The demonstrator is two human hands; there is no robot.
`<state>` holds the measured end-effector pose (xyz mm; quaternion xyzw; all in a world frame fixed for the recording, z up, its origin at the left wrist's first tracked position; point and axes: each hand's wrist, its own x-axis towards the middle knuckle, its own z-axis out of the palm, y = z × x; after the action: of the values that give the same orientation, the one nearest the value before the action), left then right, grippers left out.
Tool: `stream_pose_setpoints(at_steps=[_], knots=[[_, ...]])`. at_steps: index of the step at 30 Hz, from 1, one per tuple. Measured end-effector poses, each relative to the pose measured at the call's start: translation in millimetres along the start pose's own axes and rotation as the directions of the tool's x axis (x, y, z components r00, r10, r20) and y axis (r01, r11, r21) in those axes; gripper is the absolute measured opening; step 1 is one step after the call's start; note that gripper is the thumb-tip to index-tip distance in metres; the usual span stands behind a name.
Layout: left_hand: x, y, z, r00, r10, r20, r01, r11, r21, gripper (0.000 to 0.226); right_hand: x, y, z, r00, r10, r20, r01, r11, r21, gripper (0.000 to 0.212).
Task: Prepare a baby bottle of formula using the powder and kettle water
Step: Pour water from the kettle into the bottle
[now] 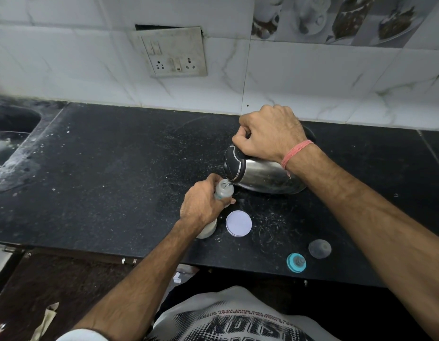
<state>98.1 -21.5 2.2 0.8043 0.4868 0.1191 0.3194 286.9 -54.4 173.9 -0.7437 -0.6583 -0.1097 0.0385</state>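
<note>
My right hand [270,136] grips the handle of a steel kettle [262,173] with a black lid, tilted left so its spout sits over the open mouth of a clear baby bottle [224,189]. A thin stream of water runs from the spout into the bottle. My left hand [201,205] holds the bottle around its body, upright on the black counter [115,168]. Beside the bottle lies a white round lid [238,223]. A teal bottle ring with its teat [296,262] and a clear dome cap [319,248] sit near the front edge.
A dark sink [9,134] is sunk into the counter at far left. A white tiled wall with a switch and socket plate [175,54] rises behind. The kettle's black base [309,134] lies behind my right wrist. The counter's front edge runs just below the teal ring.
</note>
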Motion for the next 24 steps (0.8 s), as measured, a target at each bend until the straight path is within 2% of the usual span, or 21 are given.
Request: stream_pose_setpoints(at_steps=[24], knots=[[0.6,-0.6,-0.8,1.0,0.003,0.015,-0.003,1.0,-0.006,0.06,0.9,3.1,7.3,0.999,0.002,-0.05,-0.001,1.0,0.006,0.03]])
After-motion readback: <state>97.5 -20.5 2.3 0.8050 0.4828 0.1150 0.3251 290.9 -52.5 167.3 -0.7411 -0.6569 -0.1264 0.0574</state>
